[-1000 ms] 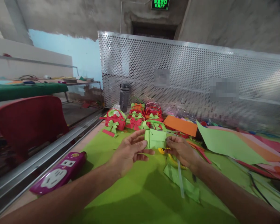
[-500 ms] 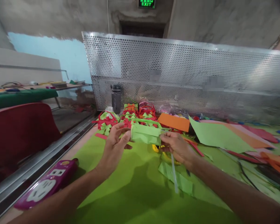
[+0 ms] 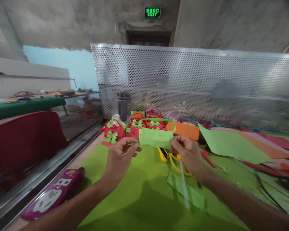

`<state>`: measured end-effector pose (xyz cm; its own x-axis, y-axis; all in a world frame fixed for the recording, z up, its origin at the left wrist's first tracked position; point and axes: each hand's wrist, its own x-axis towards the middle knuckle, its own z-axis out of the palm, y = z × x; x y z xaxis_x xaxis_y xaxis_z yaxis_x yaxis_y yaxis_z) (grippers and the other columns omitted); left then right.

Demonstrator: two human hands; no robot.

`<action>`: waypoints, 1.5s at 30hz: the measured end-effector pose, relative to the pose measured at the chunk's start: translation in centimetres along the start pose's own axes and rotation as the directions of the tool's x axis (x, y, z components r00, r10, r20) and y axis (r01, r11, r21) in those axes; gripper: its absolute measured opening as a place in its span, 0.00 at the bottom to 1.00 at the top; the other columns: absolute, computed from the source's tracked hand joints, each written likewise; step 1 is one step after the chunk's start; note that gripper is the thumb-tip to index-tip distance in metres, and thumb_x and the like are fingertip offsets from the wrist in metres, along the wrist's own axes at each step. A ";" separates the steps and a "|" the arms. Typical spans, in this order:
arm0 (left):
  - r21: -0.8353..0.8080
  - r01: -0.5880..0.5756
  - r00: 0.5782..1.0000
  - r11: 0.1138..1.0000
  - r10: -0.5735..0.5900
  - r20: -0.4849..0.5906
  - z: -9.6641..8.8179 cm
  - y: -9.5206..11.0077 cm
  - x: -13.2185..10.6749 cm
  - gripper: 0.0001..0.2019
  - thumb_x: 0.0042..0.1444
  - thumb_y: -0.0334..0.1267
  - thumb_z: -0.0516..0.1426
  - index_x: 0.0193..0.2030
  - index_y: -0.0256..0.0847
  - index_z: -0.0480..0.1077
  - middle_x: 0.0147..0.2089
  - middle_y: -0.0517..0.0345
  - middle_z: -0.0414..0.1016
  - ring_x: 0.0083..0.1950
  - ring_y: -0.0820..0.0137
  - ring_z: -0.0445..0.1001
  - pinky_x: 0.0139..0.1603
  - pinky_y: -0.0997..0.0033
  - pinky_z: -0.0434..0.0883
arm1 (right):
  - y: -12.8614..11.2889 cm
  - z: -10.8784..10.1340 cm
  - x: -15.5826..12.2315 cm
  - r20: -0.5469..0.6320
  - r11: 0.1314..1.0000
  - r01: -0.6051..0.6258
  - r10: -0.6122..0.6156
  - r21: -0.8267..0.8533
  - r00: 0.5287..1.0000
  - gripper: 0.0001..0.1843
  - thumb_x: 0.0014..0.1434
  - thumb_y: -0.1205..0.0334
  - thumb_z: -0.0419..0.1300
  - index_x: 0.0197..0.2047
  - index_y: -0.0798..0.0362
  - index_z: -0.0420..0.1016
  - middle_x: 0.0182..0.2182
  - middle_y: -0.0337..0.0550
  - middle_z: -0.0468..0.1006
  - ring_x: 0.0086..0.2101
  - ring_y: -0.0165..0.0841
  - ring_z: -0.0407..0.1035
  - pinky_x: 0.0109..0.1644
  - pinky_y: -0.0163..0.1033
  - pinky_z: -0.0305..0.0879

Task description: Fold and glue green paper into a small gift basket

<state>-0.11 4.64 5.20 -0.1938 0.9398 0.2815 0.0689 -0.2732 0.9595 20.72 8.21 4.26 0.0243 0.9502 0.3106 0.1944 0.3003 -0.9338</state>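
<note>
A light green paper basket (image 3: 155, 137) with a thin green handle arching over it is held up above the green table sheet (image 3: 139, 192). My left hand (image 3: 120, 157) pinches its left end, fingers closed. At the other end my right hand (image 3: 186, 152) grips it the same way. Behind it stand several finished red and green paper baskets (image 3: 121, 128). Below my hands lie yellow-handled scissors (image 3: 165, 155), a clear thin stick (image 3: 183, 184) and a green paper scrap (image 3: 186, 191).
A purple power strip (image 3: 54, 194) lies at the table's left edge by a metal rail. Orange paper (image 3: 184, 130) and large green and pink sheets (image 3: 228, 146) cover the right. A dark bottle (image 3: 122, 106) stands against the perforated metal screen (image 3: 195, 83). A red chair (image 3: 26, 134) is left.
The basket has been turned so its long side faces me and is held a little higher. My left hand went from open fingers beside it to a closed pinch on its end.
</note>
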 end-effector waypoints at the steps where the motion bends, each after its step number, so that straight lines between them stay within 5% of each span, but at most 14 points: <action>1: -0.003 0.009 1.000 1.000 -0.009 0.002 0.0 0.0 0.0 0.07 0.47 0.36 0.60 0.32 0.36 0.70 0.27 0.58 0.75 0.31 0.69 0.76 0.30 0.72 0.72 | -0.1 0.0 -0.1 -0.007 0.999 0.015 -0.015 -0.029 1.000 0.13 0.50 0.52 0.60 0.25 0.54 0.67 0.20 0.37 0.67 0.24 0.29 0.62 0.29 0.36 0.59; 35: -0.112 -0.027 1.000 0.993 0.028 0.011 0.3 -0.7 -0.1 0.06 0.46 0.35 0.62 0.30 0.36 0.70 0.27 0.62 0.75 0.32 0.74 0.75 0.35 0.75 0.73 | -0.9 0.2 -0.7 -0.053 0.977 0.171 -0.179 -0.125 0.982 0.11 0.52 0.55 0.58 0.27 0.54 0.66 0.21 0.37 0.68 0.22 0.29 0.63 0.27 0.35 0.60; 45: -0.164 0.076 0.997 0.983 -0.072 0.034 -0.2 -2.2 0.7 0.09 0.42 0.38 0.64 0.29 0.37 0.72 0.29 0.60 0.76 0.34 0.71 0.76 0.38 0.72 0.72 | -0.9 0.4 -1.1 -0.030 0.954 0.281 -0.285 -0.101 0.958 0.09 0.53 0.59 0.57 0.27 0.54 0.65 0.24 0.38 0.67 0.25 0.28 0.61 0.27 0.33 0.60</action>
<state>-0.63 5.89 3.30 -0.1651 0.9634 0.2113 -0.1076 -0.2305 0.9671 20.11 6.96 4.74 -0.0029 0.8222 0.5693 0.2910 0.5453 -0.7861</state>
